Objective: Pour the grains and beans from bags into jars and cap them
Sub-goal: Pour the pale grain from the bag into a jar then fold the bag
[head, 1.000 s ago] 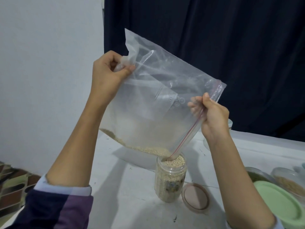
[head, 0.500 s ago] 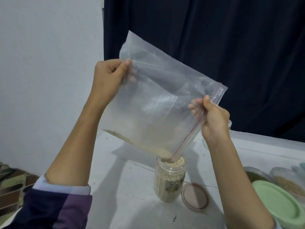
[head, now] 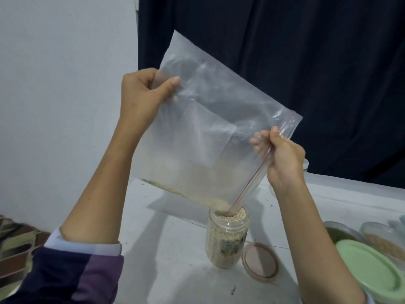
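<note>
My left hand [head: 140, 95] pinches the upper back corner of the clear zip bag [head: 210, 137], thumb pressed over the plastic, and my right hand [head: 282, 159] grips the bag's red-striped zip edge, fingers curled round it. I hold the bag tilted over the surface [head: 171, 244], its lowest corner dipping into the mouth of the open jar [head: 228, 240]. A thin band of pale grains [head: 186, 194] lies along the bag's lower edge, running down to that corner. The jar stands upright, filled to the brim. Its brownish lid [head: 260, 262] lies flat just beside it on the right. A green lid [head: 372, 268] and other containers [head: 381, 240] sit at the right edge
</note>
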Demonstrator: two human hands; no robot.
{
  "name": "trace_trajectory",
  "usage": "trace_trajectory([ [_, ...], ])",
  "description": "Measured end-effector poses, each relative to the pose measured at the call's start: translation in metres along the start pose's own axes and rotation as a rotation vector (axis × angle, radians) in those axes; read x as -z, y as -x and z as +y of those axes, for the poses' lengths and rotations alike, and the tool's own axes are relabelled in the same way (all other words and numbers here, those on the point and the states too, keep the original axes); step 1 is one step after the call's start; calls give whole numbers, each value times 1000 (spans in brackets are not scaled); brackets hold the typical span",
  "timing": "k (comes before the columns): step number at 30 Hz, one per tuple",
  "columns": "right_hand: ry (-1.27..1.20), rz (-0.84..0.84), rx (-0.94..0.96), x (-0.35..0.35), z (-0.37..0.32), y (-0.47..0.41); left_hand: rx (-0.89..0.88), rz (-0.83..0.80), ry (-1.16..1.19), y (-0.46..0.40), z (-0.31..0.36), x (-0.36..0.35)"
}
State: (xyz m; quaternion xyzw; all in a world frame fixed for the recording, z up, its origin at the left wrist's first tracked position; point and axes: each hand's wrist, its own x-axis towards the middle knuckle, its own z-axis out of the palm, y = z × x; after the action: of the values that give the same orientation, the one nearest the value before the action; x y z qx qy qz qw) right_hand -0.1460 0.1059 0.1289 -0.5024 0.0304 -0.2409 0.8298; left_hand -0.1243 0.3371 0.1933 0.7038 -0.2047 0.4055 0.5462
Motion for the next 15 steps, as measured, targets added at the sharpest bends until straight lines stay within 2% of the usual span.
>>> trace_trajectory([
  [5, 4, -7, 15, 0, -1, 1, 40, -10, 16, 1, 1, 2],
  [10, -1, -7, -7, -2, 2, 4, 31, 57, 20, 0, 0, -2],
  [15, -21, -3, -25, -2, 3, 4, 29, 11, 28, 5, 0, -4],
])
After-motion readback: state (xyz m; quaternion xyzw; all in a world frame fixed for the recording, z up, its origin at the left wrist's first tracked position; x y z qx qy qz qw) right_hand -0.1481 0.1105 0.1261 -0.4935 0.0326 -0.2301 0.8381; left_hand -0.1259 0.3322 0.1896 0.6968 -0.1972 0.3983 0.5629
